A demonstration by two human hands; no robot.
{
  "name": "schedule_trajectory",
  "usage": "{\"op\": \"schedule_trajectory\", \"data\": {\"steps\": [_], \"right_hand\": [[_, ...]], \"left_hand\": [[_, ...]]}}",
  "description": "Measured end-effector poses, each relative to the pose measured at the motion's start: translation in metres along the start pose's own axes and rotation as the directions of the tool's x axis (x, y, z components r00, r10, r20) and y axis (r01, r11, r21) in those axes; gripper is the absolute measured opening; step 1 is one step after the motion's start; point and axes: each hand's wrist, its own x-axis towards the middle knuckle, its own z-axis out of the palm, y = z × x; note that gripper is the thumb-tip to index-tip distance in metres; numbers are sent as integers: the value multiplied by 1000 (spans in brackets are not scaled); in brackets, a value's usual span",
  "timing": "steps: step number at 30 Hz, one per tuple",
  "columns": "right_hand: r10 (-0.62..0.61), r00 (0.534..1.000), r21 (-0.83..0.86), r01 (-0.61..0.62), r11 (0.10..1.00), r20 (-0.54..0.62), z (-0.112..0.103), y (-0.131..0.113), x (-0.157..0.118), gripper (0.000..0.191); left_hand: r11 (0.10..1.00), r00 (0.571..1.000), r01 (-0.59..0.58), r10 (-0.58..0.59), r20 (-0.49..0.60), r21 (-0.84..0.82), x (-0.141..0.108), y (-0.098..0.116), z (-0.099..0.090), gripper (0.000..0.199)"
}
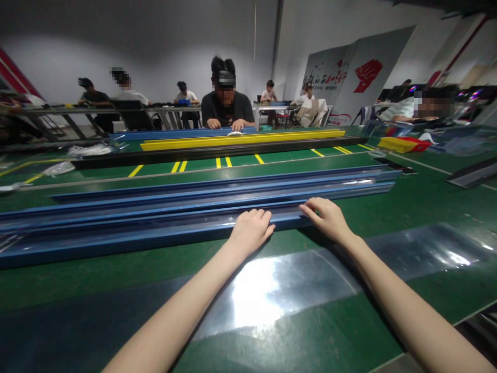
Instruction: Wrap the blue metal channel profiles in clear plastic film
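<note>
Several long blue channels [128, 228] lie side by side across the table, with a clear, shiny lining inside them. My left hand [252, 228] is closed over the nearest channel, fingers curled over it and thumb on its near side. A little to the right, my right hand [326, 217] bends its fingers and thumb around the same channel; its fingertips are partly hidden. Below my hands, a long clear plastic sheet [287, 285] lies flat on the table and reflects the light.
Farther across the green table [407, 212] lie a yellow strip [240, 140] and a black strip [217, 154]. A red and yellow container [404, 144] stands at the right. Opposite me sits a person [227, 101] with both hands on the table. Other people sit behind.
</note>
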Motion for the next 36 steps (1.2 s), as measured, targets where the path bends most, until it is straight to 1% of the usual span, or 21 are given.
{"op": "schedule_trajectory", "data": {"steps": [2, 3, 5, 7, 12, 17, 20, 23, 27, 36], "right_hand": [[-164, 985, -89, 169, 982, 59, 3, -11, -1, 37], [-221, 972, -122, 229, 966, 77, 5, -15, -2, 36], [-289, 952, -177, 302, 937, 100, 10, -22, -3, 34], [-317, 941, -211, 336, 918, 122, 15, -27, -4, 33], [-312, 938, -213, 339, 916, 154, 21, -32, -6, 29], [-307, 939, -203, 334, 921, 153, 20, -33, -5, 26], [-310, 937, -211, 340, 916, 163, 17, -35, -4, 24], [-319, 931, -233, 354, 906, 176, 15, -37, -3, 23], [-317, 925, -265, 366, 892, 211, 12, -37, -1, 22], [-300, 916, -318, 378, 869, 267, 8, -37, 3, 18]], "left_hand": [[1000, 1000, 9, -9, 19, 0, 1, 0, -3, 18], [1000, 999, 14, -14, 31, 2, 1, 0, -4, 18], [1000, 998, 25, -26, 59, 8, 1, -2, -6, 18], [999, 995, 34, -35, 91, 15, 0, -4, -9, 17], [998, 986, 46, -53, 157, 52, -7, -15, -16, 15], [997, 968, 50, -63, 241, 59, -13, -30, -26, 15], [996, 962, 72, -84, 259, 57, -16, -37, -28, 18], [994, 960, 91, -102, 261, 56, -17, -41, -28, 21], [992, 964, 95, -112, 243, 78, -18, -39, -29, 21], [990, 987, 88, -102, 127, 107, -24, -41, -23, 30]]}}
